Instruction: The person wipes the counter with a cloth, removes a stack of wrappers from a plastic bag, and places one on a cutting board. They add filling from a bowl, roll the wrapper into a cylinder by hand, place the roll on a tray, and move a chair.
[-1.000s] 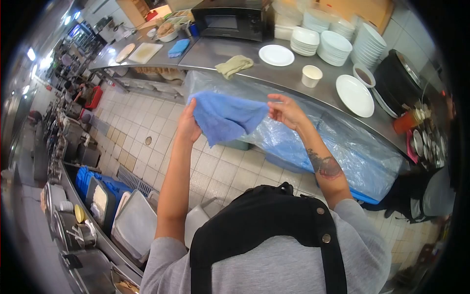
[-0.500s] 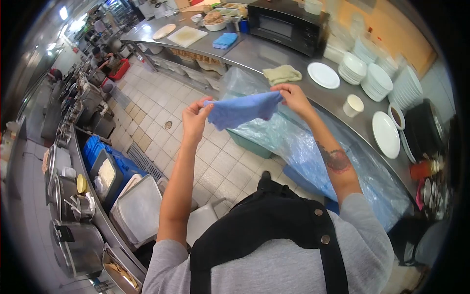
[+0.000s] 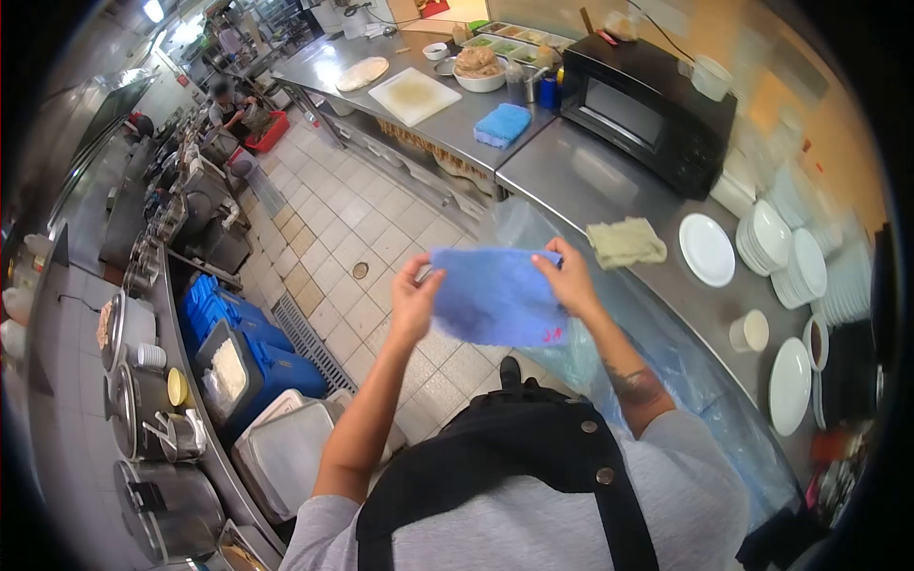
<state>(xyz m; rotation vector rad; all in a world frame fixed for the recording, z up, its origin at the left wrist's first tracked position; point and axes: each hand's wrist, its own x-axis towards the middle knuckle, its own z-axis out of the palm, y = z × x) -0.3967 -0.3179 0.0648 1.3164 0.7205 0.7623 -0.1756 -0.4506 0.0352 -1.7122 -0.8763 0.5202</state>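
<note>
A blue cloth (image 3: 497, 297) hangs spread between my two hands, in front of my body and above the tiled floor. My left hand (image 3: 415, 297) pinches its upper left corner. At the upper right corner, my right hand (image 3: 569, 276) pinches it between thumb and fingers. A small pink mark shows near the cloth's lower right corner. A pale green cloth (image 3: 625, 244) lies crumpled on the steel counter just beyond my right hand. Farther back on the counter sits a folded bright blue cloth (image 3: 503, 125).
A black microwave (image 3: 647, 114), a white plate (image 3: 707, 249), stacked bowls (image 3: 798, 266) and a cup (image 3: 749, 330) stand on the right counter. A white cutting board (image 3: 414, 96) lies farther back. Blue bins (image 3: 238, 324) and pots line the left. Another person (image 3: 231, 107) works far off.
The blue cloth has come lower and opened out, its face now hanging flat. Both hands moved down with it and slightly closer together. The view has shifted left.
</note>
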